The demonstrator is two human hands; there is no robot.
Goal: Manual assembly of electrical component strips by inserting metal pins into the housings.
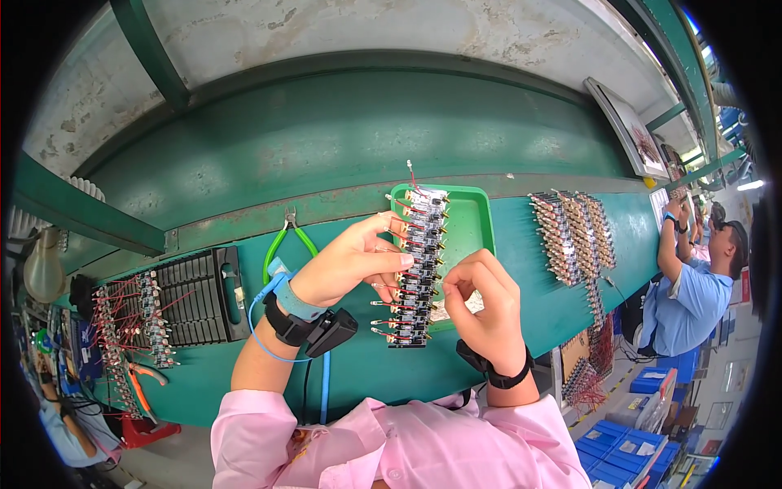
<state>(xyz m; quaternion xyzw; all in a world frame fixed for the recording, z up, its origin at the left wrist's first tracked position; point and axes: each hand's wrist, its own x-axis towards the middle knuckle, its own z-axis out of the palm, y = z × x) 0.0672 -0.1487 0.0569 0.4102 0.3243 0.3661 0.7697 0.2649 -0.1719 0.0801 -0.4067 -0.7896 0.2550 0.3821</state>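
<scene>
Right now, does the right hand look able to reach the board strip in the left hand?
Probably yes: the right hand is close beside the board strip, with nothing visible between them; the left hand holds it from the other side.

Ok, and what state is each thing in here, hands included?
Left hand: gripping the board strip
Board strip: held up, red wires attached
Right hand: fingers curled; whether it holds anything is unclear
Green tray: open-topped, partly hidden
Green-handled pliers: handles spread
Orange-handled pliers: handles spread
Black rack: lying flat
Board rows: lying side by side
Teal wrist strap: worn
</scene>
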